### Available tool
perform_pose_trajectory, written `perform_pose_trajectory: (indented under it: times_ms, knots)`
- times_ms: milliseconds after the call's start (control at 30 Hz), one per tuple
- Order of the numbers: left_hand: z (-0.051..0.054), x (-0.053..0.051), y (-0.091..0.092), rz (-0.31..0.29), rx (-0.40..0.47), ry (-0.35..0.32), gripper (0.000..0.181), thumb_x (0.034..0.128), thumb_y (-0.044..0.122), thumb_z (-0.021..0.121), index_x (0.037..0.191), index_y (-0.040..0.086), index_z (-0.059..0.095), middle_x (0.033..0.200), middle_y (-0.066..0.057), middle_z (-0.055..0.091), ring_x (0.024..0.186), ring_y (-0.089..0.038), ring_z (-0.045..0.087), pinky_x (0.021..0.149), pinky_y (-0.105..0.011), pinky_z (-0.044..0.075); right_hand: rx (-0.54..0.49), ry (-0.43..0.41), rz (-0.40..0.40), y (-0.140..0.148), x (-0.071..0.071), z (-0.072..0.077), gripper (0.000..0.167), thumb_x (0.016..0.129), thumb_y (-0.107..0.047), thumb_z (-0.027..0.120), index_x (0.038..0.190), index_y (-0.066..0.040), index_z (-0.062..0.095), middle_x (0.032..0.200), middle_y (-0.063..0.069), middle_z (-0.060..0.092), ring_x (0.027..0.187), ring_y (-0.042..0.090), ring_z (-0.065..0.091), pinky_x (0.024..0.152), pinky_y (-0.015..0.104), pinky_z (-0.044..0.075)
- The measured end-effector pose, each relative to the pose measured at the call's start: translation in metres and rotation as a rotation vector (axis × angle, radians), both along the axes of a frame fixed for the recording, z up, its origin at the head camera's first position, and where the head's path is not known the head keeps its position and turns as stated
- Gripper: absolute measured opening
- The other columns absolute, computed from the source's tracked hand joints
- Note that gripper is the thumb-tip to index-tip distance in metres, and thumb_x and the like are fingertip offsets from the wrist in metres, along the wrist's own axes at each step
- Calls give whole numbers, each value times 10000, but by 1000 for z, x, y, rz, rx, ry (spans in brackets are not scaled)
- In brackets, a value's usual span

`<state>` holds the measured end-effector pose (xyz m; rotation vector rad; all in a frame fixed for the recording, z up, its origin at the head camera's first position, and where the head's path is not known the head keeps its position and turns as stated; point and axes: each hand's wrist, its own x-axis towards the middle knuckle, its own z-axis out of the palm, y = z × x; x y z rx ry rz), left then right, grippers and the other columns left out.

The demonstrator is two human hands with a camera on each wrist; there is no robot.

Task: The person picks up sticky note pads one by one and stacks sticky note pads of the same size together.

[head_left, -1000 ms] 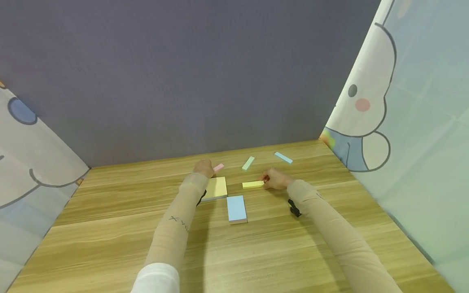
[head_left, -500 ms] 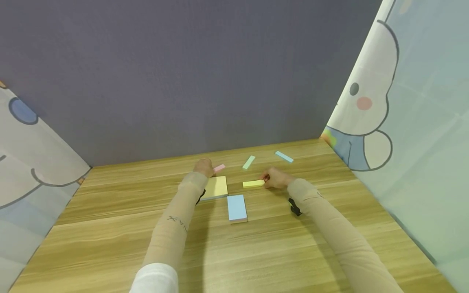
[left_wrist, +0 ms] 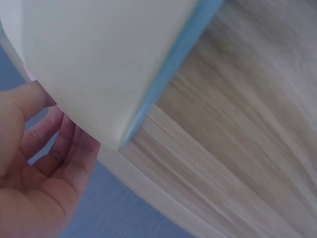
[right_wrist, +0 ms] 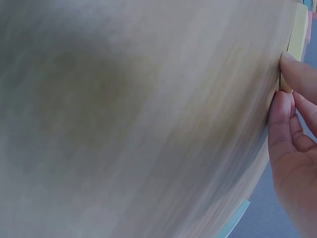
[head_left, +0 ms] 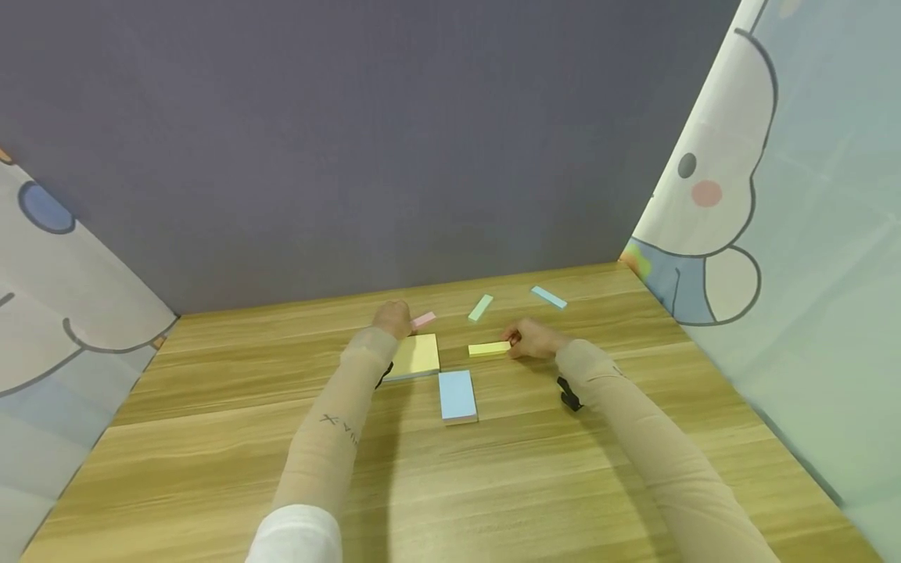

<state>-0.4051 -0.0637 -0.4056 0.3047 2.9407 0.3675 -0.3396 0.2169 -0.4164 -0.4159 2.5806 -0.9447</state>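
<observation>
In the head view my left hand [head_left: 393, 319] is at the near end of a pink strip [head_left: 424, 320], behind a pale yellow square pad [head_left: 415, 356]. The left wrist view has thumb and curled fingers of this hand [left_wrist: 47, 163] meeting behind the pad [left_wrist: 99, 59], which partly hides the fingertips; a sliver of pink shows there. My right hand [head_left: 535, 339] pinches the right end of a yellow strip [head_left: 487, 349] lying on the table. Its thumb and finger close on that end in the right wrist view, where the hand [right_wrist: 297, 144] borders the strip [right_wrist: 298, 34].
A blue rectangular pad [head_left: 457, 395] lies in front of the yellow strip. Farther back are a green strip [head_left: 481, 307] and a light blue strip [head_left: 549, 297]. A grey panel [head_left: 394, 156] rises behind the wooden table [head_left: 450, 493], with printed cloths at both sides.
The head view has shifted slightly, so the table things sit a little higher and farther right. Hands, strips and pads keep their places relative to one another.
</observation>
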Motion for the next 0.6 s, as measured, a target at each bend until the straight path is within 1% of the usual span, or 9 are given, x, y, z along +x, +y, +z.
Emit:
perform_pose_trajectory:
  times_ms: [100,167,300,400,533,600]
  knots:
    - [2,0,-1,-29,5,-4,216,827,165,670,956,-7,660,918,-145,651,810,-258,584,759,-373,509,-16,-12,-2,0,0,1,367,813,-2,645,1155,87,547,972,141,557,834,159,478,724,240,429]
    - [3,1,-2,-57,-2,7,214,822,163,672,959,-2,672,933,-145,659,847,-270,595,789,-381,505,-18,-16,-3,0,-1,2,378,808,-5,655,1156,87,544,943,120,549,819,152,466,709,233,419]
    - [4,1,-5,-87,24,-6,237,838,170,662,993,-8,670,938,-150,663,830,-262,593,770,-375,508,-16,-22,-3,0,-1,2,383,805,-13,663,1155,83,541,908,84,530,813,151,456,698,231,411]
    - [4,2,-5,-96,33,-23,242,847,175,654,1002,-11,667,956,-148,662,832,-250,590,774,-366,507,-15,-25,-7,1,-2,2,384,804,-18,666,1157,75,544,934,95,537,828,158,462,711,235,417]
    - [5,3,-6,-114,14,-28,211,846,168,655,978,6,679,988,-134,660,877,-247,594,809,-367,503,-16,-27,-3,1,-2,0,398,806,-29,668,1169,71,542,996,130,546,852,164,473,734,240,425]
    - [5,3,-6,-116,21,-36,204,845,166,655,975,10,677,992,-130,656,879,-242,591,803,-363,503,-17,-25,0,2,-1,0,401,807,-31,667,1172,73,539,1009,139,545,856,167,474,738,244,426]
